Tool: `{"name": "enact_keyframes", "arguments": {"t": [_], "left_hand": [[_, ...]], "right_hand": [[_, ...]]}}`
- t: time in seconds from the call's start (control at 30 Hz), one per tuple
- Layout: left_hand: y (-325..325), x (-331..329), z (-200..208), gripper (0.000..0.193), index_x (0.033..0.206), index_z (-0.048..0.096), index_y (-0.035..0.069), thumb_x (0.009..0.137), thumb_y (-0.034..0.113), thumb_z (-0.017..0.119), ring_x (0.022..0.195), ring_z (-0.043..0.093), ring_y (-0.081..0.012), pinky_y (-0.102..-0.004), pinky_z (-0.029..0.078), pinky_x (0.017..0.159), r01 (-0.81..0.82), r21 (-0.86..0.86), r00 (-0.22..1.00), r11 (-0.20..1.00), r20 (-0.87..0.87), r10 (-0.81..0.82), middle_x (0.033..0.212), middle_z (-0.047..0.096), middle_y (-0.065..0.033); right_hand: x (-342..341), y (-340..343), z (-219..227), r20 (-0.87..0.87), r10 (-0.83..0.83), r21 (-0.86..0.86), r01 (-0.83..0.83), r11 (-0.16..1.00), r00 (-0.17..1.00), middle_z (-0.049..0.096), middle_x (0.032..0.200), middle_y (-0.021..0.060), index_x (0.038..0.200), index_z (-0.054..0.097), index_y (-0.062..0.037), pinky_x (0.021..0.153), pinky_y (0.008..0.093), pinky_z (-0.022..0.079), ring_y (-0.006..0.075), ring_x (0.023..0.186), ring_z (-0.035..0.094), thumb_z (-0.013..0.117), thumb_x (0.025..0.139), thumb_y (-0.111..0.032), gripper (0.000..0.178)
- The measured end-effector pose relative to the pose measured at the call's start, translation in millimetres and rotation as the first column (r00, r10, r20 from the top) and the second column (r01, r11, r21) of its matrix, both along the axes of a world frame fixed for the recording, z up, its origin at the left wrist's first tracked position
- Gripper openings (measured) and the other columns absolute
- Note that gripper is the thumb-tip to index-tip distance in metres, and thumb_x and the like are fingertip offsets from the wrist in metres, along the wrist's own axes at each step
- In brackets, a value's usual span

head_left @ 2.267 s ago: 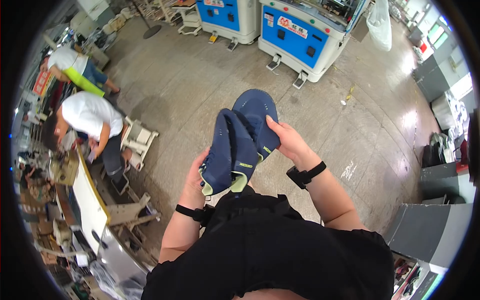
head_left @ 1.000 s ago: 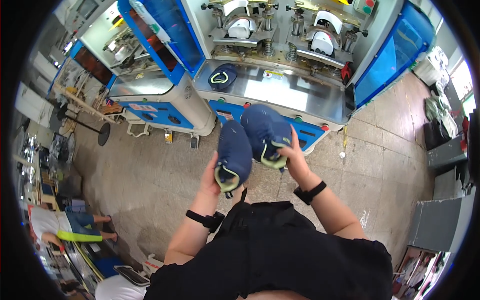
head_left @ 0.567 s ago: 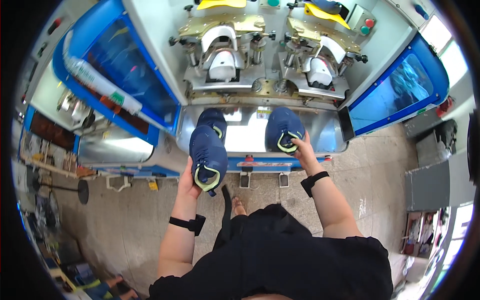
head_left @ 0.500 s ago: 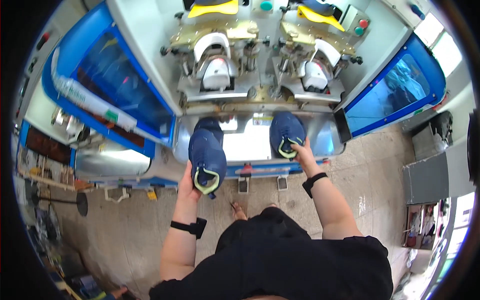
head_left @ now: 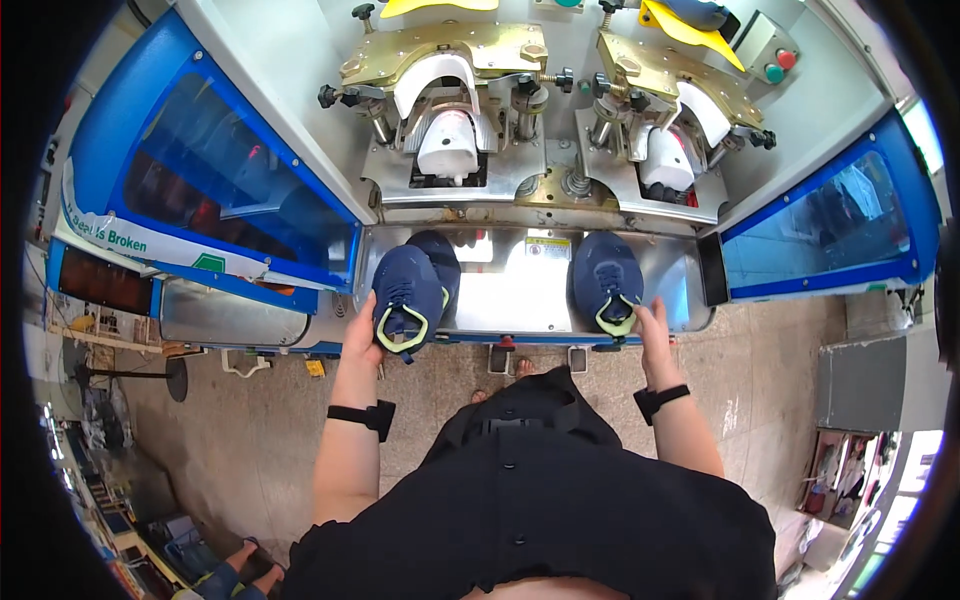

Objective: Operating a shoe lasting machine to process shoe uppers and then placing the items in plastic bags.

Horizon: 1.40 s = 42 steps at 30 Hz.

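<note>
Head view: the left shoe [head_left: 405, 285] is navy, soft fabric upper, rounded toe pointing away from the wearer, lime padded lining around the collar, dark laces down the middle. It's in the left hand [head_left: 362, 335], over the front edge of the ledge. Thumb pressed along its outer side, other fingers mostly hidden by the shoe, so the exact grip there can't be read. Can't tell if the shoe touches the metal below.

Third shoe [head_left: 446, 262], same navy, is partly covered by the left shoe and sits further in on the ledge. Contact between the two: can't tell.

Right shoe [head_left: 608, 272] is on the ledge too, toe inward, lime-rimmed opening toward the wearer. Right hand [head_left: 655, 340] is at its heel: thumb tip by the collar, fingers apart from the thumb and standing off the shoe's side. Thumb contact unclear.

The ledge [head_left: 515, 290] is polished sheet metal, strong glare. Behind it, two stations: smooth white rounded forms, left form [head_left: 448, 148] and right form [head_left: 668, 162], each under a horseshoe-shaped white pad, below brass-coloured plates [head_left: 440, 42] with bolts and black knobs. Coil spring [head_left: 577, 183] between them. Blue-framed doors with tinted panes flank the bay: left door [head_left: 215, 180], right door [head_left: 835, 230]. Pale button box [head_left: 768, 52] upper right, one red, one green. Floor [head_left: 760, 390]: worn, speckled tile.
</note>
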<state>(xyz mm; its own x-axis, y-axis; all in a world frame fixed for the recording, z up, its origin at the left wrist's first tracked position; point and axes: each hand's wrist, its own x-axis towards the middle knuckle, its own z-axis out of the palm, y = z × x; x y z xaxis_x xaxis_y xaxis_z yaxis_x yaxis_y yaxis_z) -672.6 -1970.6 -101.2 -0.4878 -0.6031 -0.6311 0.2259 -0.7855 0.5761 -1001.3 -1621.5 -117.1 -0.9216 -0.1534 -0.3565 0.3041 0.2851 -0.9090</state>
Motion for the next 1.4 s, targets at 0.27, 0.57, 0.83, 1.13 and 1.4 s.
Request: {"name": "enact_keyframes", "arguments": {"t": [0.27,0.57,0.83,1.13,1.4], "left_hand": [[-35.5,-60.9,-57.9,0.046,0.111,0.059,0.004,0.074,0.020,0.081,0.067,0.060,-0.0150,-0.0312,0.050,0.062,0.212,-0.629,0.752,0.748,0.594,0.287,0.076,0.063,-0.0062],[13.4,-55.1,23.1,0.040,0.112,0.063,0.014,0.075,0.027,0.075,0.114,0.052,-0.0357,-0.0522,0.041,0.095,0.546,-0.826,0.823,-0.138,0.498,0.275,0.124,0.054,-0.0164],[7.4,-39.2,38.4,0.059,0.118,0.060,0.029,0.063,0.026,0.082,0.129,0.039,-0.0431,-0.0712,0.029,0.099,0.900,-0.273,0.374,-0.339,0.883,0.284,0.138,0.045,-0.0107],[-29.5,-53.0,88.5,0.040,0.131,0.048,0.007,0.096,0.024,0.059,0.108,0.062,-0.0225,-0.0319,0.053,0.083,0.445,-0.634,0.772,0.633,-0.088,-0.630,0.130,0.053,-0.0093],[-36.9,-94.5,82.1,0.025,0.120,0.048,0.007,0.100,0.021,0.052,0.094,0.065,-0.0177,-0.0339,0.057,0.081,0.420,-0.115,0.820,0.900,-0.377,-0.431,0.107,0.061,-0.0054]], "right_hand": [[16.4,-61.2,134.8,-0.827,0.370,0.221,-0.361,0.906,0.424,0.048,0.128,0.0212,0.121,0.052,-0.0011,0.103,0.0430,0.037,0.0361,0.120,0.047,0.065,0.077,-0.006,0.046],[-4.2,-213.5,271.9,-0.950,0.301,0.197,-0.599,0.776,0.078,0.058,0.102,0.0147,0.104,0.061,-0.0051,0.072,0.0377,0.051,0.0310,0.088,0.061,0.062,0.073,0.007,0.033],[-71.9,-427.0,351.6,-0.865,0.476,0.501,-0.267,0.823,-0.157,0.062,0.106,0.0179,0.110,0.056,-0.0044,0.084,0.0416,0.050,0.0349,0.096,0.062,0.056,0.092,-0.029,0.031],[68.6,-323.1,220.3,-0.842,0.512,0.538,-0.207,0.817,-0.168,0.056,0.084,0.0109,0.094,0.054,-0.0070,0.063,0.0397,0.047,0.0294,0.077,0.058,0.072,0.070,-0.013,0.031],[137.4,-270.0,145.7,-0.746,0.645,0.530,-0.438,0.726,0.166,0.055,0.086,0.0134,0.095,0.055,-0.0041,0.069,0.0406,0.046,0.0338,0.079,0.057,0.067,0.078,-0.009,0.022]]}}
